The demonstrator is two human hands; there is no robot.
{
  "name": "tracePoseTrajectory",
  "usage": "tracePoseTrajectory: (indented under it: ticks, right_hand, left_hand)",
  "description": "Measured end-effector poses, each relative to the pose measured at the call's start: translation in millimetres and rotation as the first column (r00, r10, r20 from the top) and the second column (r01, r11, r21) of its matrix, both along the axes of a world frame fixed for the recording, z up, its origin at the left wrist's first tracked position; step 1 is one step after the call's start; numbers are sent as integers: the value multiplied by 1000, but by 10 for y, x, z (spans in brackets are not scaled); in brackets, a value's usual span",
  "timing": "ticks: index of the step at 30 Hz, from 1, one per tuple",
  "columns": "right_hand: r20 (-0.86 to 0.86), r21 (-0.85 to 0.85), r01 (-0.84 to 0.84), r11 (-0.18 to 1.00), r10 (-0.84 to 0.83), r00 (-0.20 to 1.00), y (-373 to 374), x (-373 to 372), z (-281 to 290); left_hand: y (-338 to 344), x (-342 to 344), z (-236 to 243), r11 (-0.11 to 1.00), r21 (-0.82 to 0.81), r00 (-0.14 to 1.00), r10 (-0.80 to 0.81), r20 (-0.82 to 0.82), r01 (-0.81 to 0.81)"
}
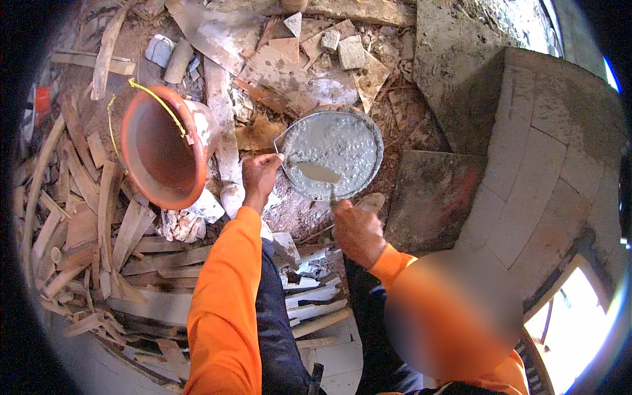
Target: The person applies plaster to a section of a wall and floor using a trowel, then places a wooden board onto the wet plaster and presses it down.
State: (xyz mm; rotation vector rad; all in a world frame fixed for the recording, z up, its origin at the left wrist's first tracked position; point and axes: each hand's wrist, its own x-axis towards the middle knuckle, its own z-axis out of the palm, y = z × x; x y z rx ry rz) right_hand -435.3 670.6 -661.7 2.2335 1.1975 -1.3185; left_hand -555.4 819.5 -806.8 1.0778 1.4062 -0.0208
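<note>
In front of me stands a round bucket filled with wet grey mortar. At the bucket's left edge my left hand is closed, thumb and fingers pinching the thin wire handle beside the rim. My right hand is wrapped round the grip of a trowel at the bucket's near side. The trowel's blade lies flat over the mortar inside the rim and points left. Most of the grip is hidden by my fingers.
Left of the bucket, an orange-brown bucket with a yellow cord handle leans tilted. Scrap wood strips pile up at left. Broken tiles and stone chunks lie beyond. A dark board and a grey block wall stand at right.
</note>
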Motion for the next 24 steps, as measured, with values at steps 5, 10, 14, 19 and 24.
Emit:
tracePoseTrajectory:
  ticks: [5,10,14,19,24]
  right_hand:
    - [48,29,33,999,-35,998,-113,96,-15]
    - [223,142,-317,938,282,933,50,-75,122]
    - [96,45,-83,996,78,992,-104,153,242]
    - [345,231,-402,886,312,886,7,-137,136]
    - [-148,180,159,971,-133,980,-368,199,353]
  left_hand:
    - [11,-29,-29,999,37,1000,-5,5,5]
    - [-12,10,2,1000,4,999,-4,45,4]
    - [-16,-38,-14,999,3,999,37,28,-37]
    - [-27,99,54,1000,-11,999,28,25,-28]
    - [-23,15,72,998,30,999,46,26,-47]
